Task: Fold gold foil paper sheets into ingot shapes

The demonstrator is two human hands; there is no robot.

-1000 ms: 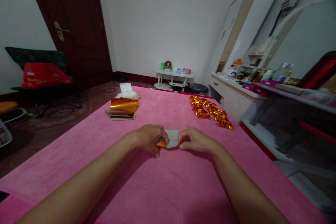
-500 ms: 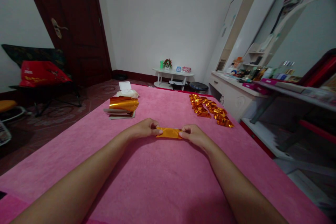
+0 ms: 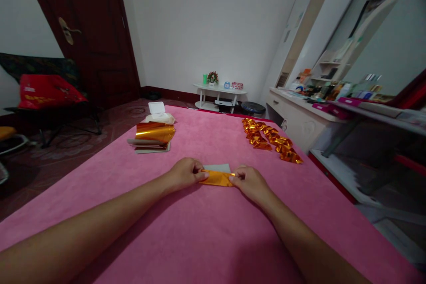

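Observation:
A strip of folded gold foil paper (image 3: pixel 218 178) lies across the middle of the pink cloth, with a grey flap (image 3: pixel 218 168) showing along its far edge. My left hand (image 3: pixel 189 173) pinches its left end between thumb and fingers. At the right end, my right hand (image 3: pixel 249 179) grips it the same way. Left of the hands sits a stack of gold foil sheets (image 3: pixel 155 133) with grey edges. Two rows of folded shiny gold pieces (image 3: pixel 256 135) stand at the back right of the cloth.
Behind the sheet stack is a white wipes pack (image 3: pixel 161 117) with its lid up. The pink cloth (image 3: pixel 186 239) covers the surface. A dresser (image 3: pixel 296 111) with bottles stands at the right, a low white table (image 3: pixel 219 88) by the wall.
Both hands have come nearer to me with the gold strip. The grey flap now shows beyond the strip's far edge. The view has shifted slightly.

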